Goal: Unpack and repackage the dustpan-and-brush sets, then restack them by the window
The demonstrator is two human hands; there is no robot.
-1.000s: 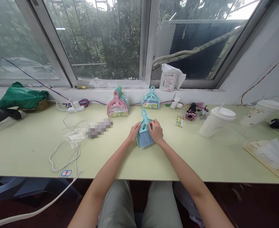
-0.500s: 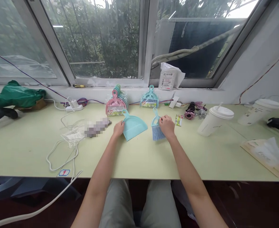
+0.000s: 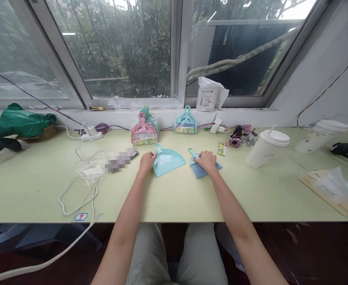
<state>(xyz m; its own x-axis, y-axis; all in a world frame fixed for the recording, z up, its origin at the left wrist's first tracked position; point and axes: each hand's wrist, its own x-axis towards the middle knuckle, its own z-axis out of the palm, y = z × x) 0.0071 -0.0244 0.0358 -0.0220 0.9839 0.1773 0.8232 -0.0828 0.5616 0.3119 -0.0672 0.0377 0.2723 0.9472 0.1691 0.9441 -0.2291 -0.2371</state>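
A light-blue dustpan [image 3: 168, 163] lies on the table, its handle pointing away from me. My left hand [image 3: 147, 161] is closed on its left edge, the thumb over the rim. To the right, a small hand brush [image 3: 199, 171] with blue bristles rests flat on the tabletop, its handle slanting to the upper left. My right hand [image 3: 207, 161] grips the brush from above and hides part of its body. Just beyond that hand is a small printed card [image 3: 222, 148].
Wrapped brush-and-dustpan sets, a pink one [image 3: 144, 132] in front of a stack and a blue one [image 3: 186, 122], stand against the wall. Lidded cups [image 3: 267, 148] and a tissue pack [image 3: 330, 190] are at right. A white cable [image 3: 92, 198] and clear plastic wrapping [image 3: 92, 170] lie at left.
The brush has gone from raised and upright to flat on the table, its handle turned to the left. The dustpan has been lowered flat as well. Both hands keep their hold.
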